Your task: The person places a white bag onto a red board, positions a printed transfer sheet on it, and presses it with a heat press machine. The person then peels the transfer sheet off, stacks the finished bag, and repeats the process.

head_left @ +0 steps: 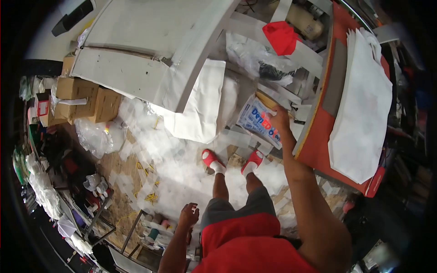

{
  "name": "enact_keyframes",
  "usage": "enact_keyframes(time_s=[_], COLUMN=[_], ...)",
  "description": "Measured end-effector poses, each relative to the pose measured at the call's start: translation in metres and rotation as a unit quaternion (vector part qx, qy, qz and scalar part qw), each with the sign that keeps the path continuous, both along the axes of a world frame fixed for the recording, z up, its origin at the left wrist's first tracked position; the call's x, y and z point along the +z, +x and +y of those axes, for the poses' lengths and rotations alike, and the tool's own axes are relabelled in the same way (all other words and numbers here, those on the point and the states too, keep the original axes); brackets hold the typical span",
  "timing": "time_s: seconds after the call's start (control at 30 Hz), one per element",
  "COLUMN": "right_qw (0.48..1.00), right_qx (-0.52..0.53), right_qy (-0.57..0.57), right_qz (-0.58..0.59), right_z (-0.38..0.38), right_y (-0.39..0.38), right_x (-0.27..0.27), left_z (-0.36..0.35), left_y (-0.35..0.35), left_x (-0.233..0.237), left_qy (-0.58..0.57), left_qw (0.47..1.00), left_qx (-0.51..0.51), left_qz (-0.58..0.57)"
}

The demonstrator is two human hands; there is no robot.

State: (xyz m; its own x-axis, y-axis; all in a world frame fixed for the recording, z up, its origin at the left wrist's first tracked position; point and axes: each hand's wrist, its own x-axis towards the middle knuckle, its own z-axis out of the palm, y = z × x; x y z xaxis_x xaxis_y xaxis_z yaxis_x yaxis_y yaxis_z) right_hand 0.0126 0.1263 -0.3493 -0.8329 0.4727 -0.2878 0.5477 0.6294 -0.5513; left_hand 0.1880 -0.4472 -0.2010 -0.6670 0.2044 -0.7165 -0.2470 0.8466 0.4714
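Note:
My right hand (pixel 280 119) is closed on the upper right edge of a white printed plastic bag (pixel 255 117) with blue and red lettering. It holds the bag beside the red-edged worktable, over the lower shelf area. My left hand (pixel 189 214) hangs low by my left thigh, fingers loosely bent and apart, with nothing visible in it. A stack of white cut sheets (pixel 359 109) lies on the red worktable (pixel 314 150), right of my right arm. A red cloth piece (pixel 280 37) rests on the frame above the bag.
White fabric (pixel 200 107) hangs under the large grey table (pixel 129 27) ahead. Cardboard boxes (pixel 77 93) and a clear plastic bag (pixel 98 135) stand at the left. Scraps and yellow cord (pixel 151 197) litter the floor. A metal frame (pixel 132 232) is near my left side.

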Motion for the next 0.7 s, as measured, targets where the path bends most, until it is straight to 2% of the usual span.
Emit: enact_keyframes(time_s=[0.1, 0.23, 0.3, 0.33, 0.4, 0.43, 0.53, 0.57, 0.6, 0.7], right_qw=[0.977, 0.975, 0.990, 0.990, 0.981, 0.983, 0.974, 0.971, 0.970, 0.976], right_qx=[0.055, 0.035, -0.024, -0.026, -0.038, -0.058, -0.019, -0.026, -0.026, -0.013], right_qy=[0.208, 0.218, 0.118, 0.117, 0.088, 0.042, 0.067, 0.137, 0.157, 0.164], right_qz=[0.016, 0.007, 0.067, 0.069, 0.170, 0.168, 0.218, 0.196, 0.183, 0.141], right_z=[-0.026, -0.020, -0.011, -0.011, -0.010, -0.017, -0.005, -0.011, -0.010, 0.001], right_y=[-0.002, 0.000, 0.001, 0.002, 0.004, 0.004, 0.015, 0.017, 0.018, 0.022], right_x=[0.014, -0.010, -0.011, -0.005, 0.012, 0.043, 0.028, 0.047, 0.049, 0.031], left_z=[0.035, 0.070, 0.080, 0.087, 0.101, 0.111, 0.151, 0.163, 0.174, 0.204], left_y=[-0.025, -0.041, -0.043, -0.046, -0.055, -0.060, -0.081, -0.087, -0.092, -0.107], left_x=[0.004, 0.013, 0.017, 0.020, 0.026, 0.030, 0.042, 0.044, 0.046, 0.052], left_qy=[0.035, 0.071, 0.077, 0.088, 0.086, 0.084, 0.114, 0.130, 0.129, 0.159], left_qw=[0.999, 0.996, 0.995, 0.994, 0.989, 0.984, 0.974, 0.971, 0.970, 0.963], left_qx=[0.006, -0.020, -0.031, -0.038, -0.070, -0.101, -0.088, -0.076, -0.076, -0.088], left_qz=[0.005, 0.045, 0.051, 0.061, 0.095, 0.124, 0.176, 0.186, 0.192, 0.201])
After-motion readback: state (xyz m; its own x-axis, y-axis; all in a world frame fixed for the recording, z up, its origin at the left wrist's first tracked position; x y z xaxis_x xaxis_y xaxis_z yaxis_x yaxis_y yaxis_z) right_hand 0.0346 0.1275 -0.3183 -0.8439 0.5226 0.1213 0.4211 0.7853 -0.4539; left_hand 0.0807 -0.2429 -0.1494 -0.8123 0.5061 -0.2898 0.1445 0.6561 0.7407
